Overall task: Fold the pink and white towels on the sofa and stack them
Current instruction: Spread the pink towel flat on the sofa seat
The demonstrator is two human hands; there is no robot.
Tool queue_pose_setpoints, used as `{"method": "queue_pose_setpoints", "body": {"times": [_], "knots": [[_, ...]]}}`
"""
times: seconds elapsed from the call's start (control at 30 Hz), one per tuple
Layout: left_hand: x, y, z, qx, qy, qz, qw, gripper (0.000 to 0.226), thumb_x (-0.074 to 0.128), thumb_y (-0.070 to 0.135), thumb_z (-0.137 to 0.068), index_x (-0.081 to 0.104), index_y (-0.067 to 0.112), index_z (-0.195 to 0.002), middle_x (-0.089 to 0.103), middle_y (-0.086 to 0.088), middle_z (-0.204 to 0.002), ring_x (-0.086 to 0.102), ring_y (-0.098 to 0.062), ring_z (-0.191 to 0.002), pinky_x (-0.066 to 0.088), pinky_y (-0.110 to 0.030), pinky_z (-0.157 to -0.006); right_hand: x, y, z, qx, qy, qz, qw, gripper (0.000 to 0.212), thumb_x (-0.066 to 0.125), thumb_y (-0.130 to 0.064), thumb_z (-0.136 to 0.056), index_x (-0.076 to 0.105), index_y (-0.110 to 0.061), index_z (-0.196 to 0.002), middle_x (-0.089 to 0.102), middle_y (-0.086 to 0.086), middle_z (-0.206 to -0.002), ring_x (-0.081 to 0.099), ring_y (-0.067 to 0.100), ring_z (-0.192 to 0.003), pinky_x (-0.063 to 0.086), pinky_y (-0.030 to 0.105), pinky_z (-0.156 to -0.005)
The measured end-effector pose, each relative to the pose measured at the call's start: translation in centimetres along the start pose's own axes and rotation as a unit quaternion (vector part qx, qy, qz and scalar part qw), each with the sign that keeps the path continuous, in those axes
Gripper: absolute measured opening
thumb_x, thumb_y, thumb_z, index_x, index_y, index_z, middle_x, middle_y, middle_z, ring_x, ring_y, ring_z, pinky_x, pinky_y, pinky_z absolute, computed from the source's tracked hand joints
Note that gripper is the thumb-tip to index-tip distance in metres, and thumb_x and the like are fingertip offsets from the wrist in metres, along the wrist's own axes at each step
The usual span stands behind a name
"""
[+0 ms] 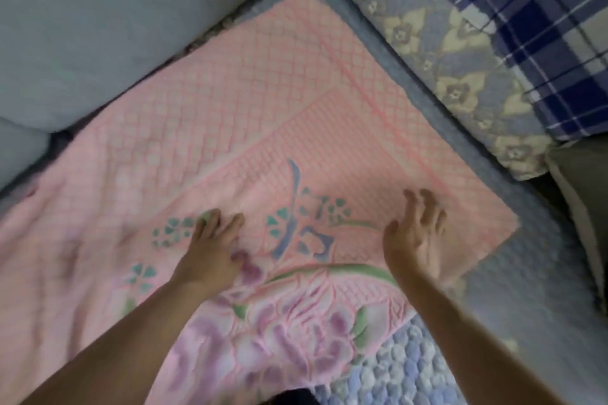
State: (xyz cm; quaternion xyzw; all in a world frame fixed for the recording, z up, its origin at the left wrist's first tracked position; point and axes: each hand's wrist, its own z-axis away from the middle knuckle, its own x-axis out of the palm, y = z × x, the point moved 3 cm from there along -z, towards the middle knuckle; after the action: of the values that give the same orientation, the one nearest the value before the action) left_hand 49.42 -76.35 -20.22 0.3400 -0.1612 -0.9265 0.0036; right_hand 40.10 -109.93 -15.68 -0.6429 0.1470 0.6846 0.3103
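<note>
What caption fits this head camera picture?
Left hand presses and right hand hovers, smoothing a flowered pink towel spread on the sofa.

2 hands (210, 253) (414, 237) on pink towel (250, 128), sofa (82, 26).

Grey-blue quilted sofa seat (513, 273): pink towel (230, 128) spread flat on it, floral pillow (437, 52) and plaid cloth (539, 29) at right.

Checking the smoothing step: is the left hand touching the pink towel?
Touching. The head view shows the left hand lying palm-down on the pink towel, fingers flat on its flower print with no gap.
</note>
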Motion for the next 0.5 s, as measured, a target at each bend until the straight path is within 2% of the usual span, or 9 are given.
{"method": "queue_pose_setpoints", "body": {"times": [0.07,0.13,0.2,0.27,0.37,0.43,0.47,0.5], "knots": [[-0.9,0.3,2.6,-0.013,0.081,0.044,0.996,0.074,0.042,0.032,-0.084,0.034,0.017,-0.155,0.03,-0.022,-0.159,0.022,-0.035,-0.15,0.019,-0.039,-0.124,2.3,-6.4,5.0,-0.144,-0.093,-0.033,0.985,0.064,0.064,-0.006,-0.071,0.054,-0.009,-0.134,0.043,0.02,-0.143,0.044,0.042,-0.122,0.041,0.054,-0.099],[-0.3,-0.7,6.0,-0.051,0.131,0.115,0.983,0.071,0.044,0.027,-0.083,0.04,0.013,-0.152,0.039,-0.021,-0.154,0.032,-0.036,-0.146,0.028,-0.043,-0.121,4.4,-11.4,9.0,-0.231,-0.181,-0.043,0.955,0.065,0.065,-0.005,-0.069,0.056,-0.01,-0.133,0.044,0.019,-0.143,0.045,0.042,-0.125,0.047,0.055,-0.098],[1.2,-2.3,10.3,-0.103,0.105,0.162,0.976,0.065,0.045,0.027,-0.091,0.034,0.018,-0.155,0.037,-0.01,-0.157,0.029,-0.028,-0.147,0.028,-0.04,-0.121,5.4,-15.5,11.6,-0.256,-0.257,-0.041,0.931,0.064,0.065,-0.007,-0.071,0.056,-0.013,-0.134,0.045,0.017,-0.143,0.046,0.04,-0.125,0.049,0.054,-0.097],[4.2,-5.3,15.0,-0.185,0.071,0.216,0.956,0.061,0.046,0.029,-0.095,0.03,0.028,-0.154,0.033,0.001,-0.156,0.029,-0.017,-0.146,0.028,-0.03,-0.118,5.6,-19.2,13.5,-0.273,-0.302,-0.037,0.913,0.063,0.065,-0.008,-0.075,0.056,-0.015,-0.137,0.047,0.014,-0.143,0.047,0.038,-0.124,0.05,0.051,-0.096],[8.6,-12.0,22.7,-0.251,0.143,0.222,0.931,0.045,0.051,0.028,-0.089,0.046,0.039,-0.132,0.057,0.005,-0.128,0.061,-0.016,-0.117,0.047,-0.027,-0.099,5.5,-24.4,15.6,-0.301,-0.298,-0.029,0.905,0.05,0.06,-0.013,-0.082,0.059,-0.011,-0.132,0.051,0.013,-0.138,0.051,0.038,-0.118,0.049,0.048,-0.094],[12.4,-17.7,28.4,-0.307,0.146,0.266,0.902,0.043,0.054,0.028,-0.088,0.052,0.037,-0.13,0.054,0.012,-0.126,0.06,-0.019,-0.113,0.048,-0.032,-0.098,6.4,-27.2,17.5,-0.342,-0.273,-0.016,0.899,0.043,0.049,-0.018,-0.083,0.064,-0.005,-0.121,0.061,0.017,-0.124,0.054,0.036,-0.111,0.048,0.046,-0.091],[14.5,-20.8,31.3,-0.343,0.138,0.261,0.892,0.045,0.054,0.028,-0.086,0.056,0.029,-0.13,0.056,0.008,-0.128,0.059,-0.022,-0.112,0.047,-0.035,-0.097,6.8,-28.7,18.9,-0.353,-0.276,-0.008,0.894,0.041,0.048,-0.017,-0.085,0.064,-0.005,-0.12,0.062,0.018,-0.121,0.053,0.034,-0.112,0.045,0.044,-0.095],[15.6,-23.6,34.2,-0.369,0.159,0.27,0.875,0.042,0.056,0.029,-0.083,0.061,0.02,-0.124,0.061,0.0,-0.12,0.061,-0.027,-0.106,0.047,-0.036,-0.092,7.4,-30.1,20.5,-0.357,-0.298,0.007,0.885,0.039,0.05,-0.014,-0.088,0.062,-0.007,-0.125,0.061,0.016,-0.123,0.052,0.032,-0.117,0.042,0.043,-0.102]]}}
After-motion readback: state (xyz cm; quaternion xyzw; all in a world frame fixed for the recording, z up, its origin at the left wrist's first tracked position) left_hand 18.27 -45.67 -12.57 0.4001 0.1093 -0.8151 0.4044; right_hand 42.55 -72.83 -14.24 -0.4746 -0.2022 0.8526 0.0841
